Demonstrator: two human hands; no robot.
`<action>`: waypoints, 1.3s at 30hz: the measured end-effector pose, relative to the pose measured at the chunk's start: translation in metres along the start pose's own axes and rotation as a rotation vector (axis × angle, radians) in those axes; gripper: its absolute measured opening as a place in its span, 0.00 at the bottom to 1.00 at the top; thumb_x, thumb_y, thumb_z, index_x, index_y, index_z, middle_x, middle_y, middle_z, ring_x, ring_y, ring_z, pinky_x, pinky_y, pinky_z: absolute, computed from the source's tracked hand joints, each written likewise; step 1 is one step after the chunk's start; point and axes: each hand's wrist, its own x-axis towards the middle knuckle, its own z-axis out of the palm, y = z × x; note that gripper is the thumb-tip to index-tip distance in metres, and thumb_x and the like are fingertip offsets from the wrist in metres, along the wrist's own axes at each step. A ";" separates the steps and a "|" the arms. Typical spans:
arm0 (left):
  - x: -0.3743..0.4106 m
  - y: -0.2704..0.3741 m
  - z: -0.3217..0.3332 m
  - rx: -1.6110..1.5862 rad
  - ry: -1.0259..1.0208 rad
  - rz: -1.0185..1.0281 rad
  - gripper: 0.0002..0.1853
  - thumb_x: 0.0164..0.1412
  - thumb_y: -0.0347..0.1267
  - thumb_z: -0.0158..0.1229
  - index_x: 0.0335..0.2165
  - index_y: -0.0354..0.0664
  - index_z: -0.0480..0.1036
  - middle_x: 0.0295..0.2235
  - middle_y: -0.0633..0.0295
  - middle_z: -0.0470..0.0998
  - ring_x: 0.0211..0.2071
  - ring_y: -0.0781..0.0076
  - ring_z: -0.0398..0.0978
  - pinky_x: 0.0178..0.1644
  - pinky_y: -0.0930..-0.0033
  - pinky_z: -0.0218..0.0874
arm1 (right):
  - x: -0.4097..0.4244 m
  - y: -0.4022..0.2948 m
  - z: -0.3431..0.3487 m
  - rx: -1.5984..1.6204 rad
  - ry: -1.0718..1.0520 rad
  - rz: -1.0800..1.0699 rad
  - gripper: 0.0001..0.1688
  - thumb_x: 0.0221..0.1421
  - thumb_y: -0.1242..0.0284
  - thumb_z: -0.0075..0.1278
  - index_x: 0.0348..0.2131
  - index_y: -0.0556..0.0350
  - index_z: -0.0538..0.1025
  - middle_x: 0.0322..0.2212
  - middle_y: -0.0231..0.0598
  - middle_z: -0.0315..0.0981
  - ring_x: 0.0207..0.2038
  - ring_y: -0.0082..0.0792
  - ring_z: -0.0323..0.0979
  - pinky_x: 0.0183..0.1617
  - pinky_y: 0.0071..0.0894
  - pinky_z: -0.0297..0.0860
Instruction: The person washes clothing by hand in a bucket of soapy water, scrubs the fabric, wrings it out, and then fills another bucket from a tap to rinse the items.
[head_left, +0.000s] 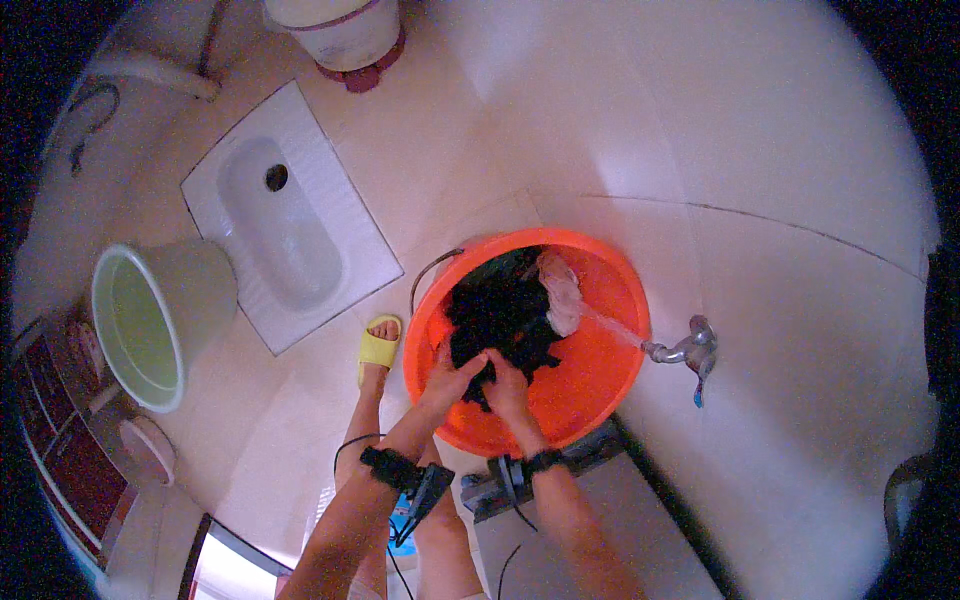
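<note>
An orange plastic tub (592, 390) stands before me with a bunched black cloth (499, 304) in it. My left hand (450, 382) and my right hand (508, 386) meet at the near edge of the black cloth, thumbs close together, both gripping it. A pale, crumpled piece of cloth or similar soft material (560, 292) lies against the far right side of the black cloth. Water runs onto it from a metal tap (686, 351) on the right. Dark straps with devices sit on both wrists.
A white squat toilet (281, 225) is set in the floor at upper left. A pale green bucket (180, 300) stands left of it, and a white container (337, 34) at the top. A yellow slipper (377, 346) is on my foot. A grey box-like object (585, 517) lies near my right forearm.
</note>
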 end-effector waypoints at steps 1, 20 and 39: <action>0.001 -0.001 0.004 0.005 -0.031 -0.027 0.40 0.41 0.34 0.57 0.48 0.34 0.44 0.40 0.56 0.62 0.41 0.70 0.60 0.44 0.74 0.52 | -0.018 0.000 -0.002 0.063 0.097 -0.060 0.28 0.32 0.81 0.44 0.39 0.53 0.61 0.29 0.48 0.65 0.33 0.49 0.63 0.36 0.37 0.60; -0.086 0.056 0.040 0.376 0.132 0.500 0.12 0.36 0.24 0.48 0.27 0.34 0.66 0.22 0.57 0.68 0.26 0.71 0.67 0.32 0.77 0.57 | 0.023 0.150 -0.075 -0.155 0.282 -0.014 0.19 0.37 0.81 0.43 0.36 0.56 0.67 0.38 0.47 0.59 0.42 0.44 0.58 0.45 0.32 0.56; -0.073 0.008 0.002 0.814 0.023 0.633 0.16 0.41 0.27 0.49 0.35 0.42 0.66 0.35 0.53 0.65 0.36 0.55 0.63 0.42 0.67 0.55 | -0.060 0.033 -0.125 0.335 0.499 0.002 0.09 0.34 0.83 0.42 0.23 0.57 0.67 0.22 0.37 0.64 0.29 0.31 0.63 0.35 0.26 0.60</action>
